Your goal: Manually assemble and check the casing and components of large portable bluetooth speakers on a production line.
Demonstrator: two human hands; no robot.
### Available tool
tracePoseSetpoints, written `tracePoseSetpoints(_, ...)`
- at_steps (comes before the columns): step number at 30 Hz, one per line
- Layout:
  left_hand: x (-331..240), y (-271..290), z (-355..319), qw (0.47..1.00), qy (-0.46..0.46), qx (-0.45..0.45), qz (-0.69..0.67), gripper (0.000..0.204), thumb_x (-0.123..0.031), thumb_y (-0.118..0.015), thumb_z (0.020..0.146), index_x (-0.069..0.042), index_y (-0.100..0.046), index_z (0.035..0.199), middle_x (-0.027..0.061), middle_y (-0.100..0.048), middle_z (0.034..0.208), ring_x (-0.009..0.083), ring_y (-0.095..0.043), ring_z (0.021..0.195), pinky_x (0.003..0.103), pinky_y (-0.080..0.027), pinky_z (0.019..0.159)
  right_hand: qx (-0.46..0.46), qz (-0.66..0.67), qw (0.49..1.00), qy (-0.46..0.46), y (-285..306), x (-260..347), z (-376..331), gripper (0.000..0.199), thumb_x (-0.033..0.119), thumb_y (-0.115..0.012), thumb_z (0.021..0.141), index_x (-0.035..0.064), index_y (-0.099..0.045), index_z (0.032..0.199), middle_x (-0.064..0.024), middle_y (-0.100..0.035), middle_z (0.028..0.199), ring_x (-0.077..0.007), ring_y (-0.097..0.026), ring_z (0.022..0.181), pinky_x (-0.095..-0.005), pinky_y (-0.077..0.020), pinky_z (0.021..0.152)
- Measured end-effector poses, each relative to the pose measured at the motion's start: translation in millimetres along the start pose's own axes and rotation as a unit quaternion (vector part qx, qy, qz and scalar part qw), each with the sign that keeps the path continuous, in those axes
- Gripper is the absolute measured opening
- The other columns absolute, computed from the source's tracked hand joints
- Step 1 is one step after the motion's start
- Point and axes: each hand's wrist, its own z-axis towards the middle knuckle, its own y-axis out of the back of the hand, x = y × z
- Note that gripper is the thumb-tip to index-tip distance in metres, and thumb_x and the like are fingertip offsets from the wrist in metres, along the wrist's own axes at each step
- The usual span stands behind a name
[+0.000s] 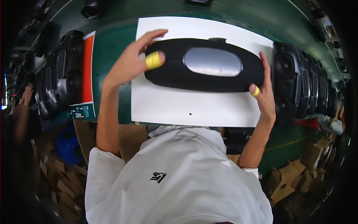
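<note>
A long, rounded black portable speaker (167, 71) with a silver oval plate (213, 62) on its face is held between my hands over a white sheet (167, 106). My left hand (136, 58) grips its left end, the yellow-taped thumb over the front and a finger reaching along the top edge. Around the right end is my right hand (265, 95), its thumb, also wrapped in yellow, at the lower edge and a finger up the side. The fingers behind the speaker are hidden. A small dark piece protrudes from the top edge.
More black speaker bodies stand in rows on the green table, at left (61, 71) and right (287, 74). An orange-edged panel (87, 69) lies by the left row. Cardboard pieces (287, 179) litter the floor on both sides. Another person's hand (28, 93) shows at far left.
</note>
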Motion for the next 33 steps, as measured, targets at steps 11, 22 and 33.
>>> tracePoseSetpoints(11, 24, -14, -14, 0.976, 0.051, -0.029, -0.209, 0.134, -0.054, -0.104, 0.057, -0.003, -0.043, 0.165, 0.0201, -0.056, 0.158, 0.0308, -0.052, 0.15, 0.041, -0.037, 0.128, 0.013, 0.146, 0.989, -0.037, -4, 3, 23, 0.111, 0.022, -0.095, 0.074, 0.0065, -0.039, 0.169, -0.0164, -0.044, 0.167, -0.0286, -0.043, 0.154, -0.038, -0.0307, 0.128)
tracePoseSetpoints(22, -99, 43, 168, 0.876, 0.118, 0.131, -0.448, 0.062, -0.059, -0.047, 0.112, -0.008, -0.066, 0.143, 0.0097, -0.076, 0.135, 0.0223, -0.073, 0.125, 0.055, -0.057, 0.108, -0.029, 0.063, 0.996, -0.061, 144, 138, 118, 0.074, 0.056, -0.07, 0.099, -0.0013, -0.059, 0.144, -0.014, -0.074, 0.116, -0.0236, -0.075, 0.095, -0.0349, -0.0653, 0.072)
tracePoseSetpoints(33, -107, -89, 430, 0.927, 0.199, 0.218, -0.232, 0.097, -0.078, -0.077, 0.084, -0.018, -0.053, 0.157, 0.0217, -0.058, 0.154, 0.0474, -0.052, 0.142, 0.076, -0.044, 0.106, 0.074, 0.177, 0.888, -0.419, 321, -41, 294, 0.113, 0.1, -0.055, 0.082, 0.0134, -0.053, 0.155, -0.0249, -0.058, 0.155, -0.0488, -0.057, 0.14, -0.0707, -0.0553, 0.103)
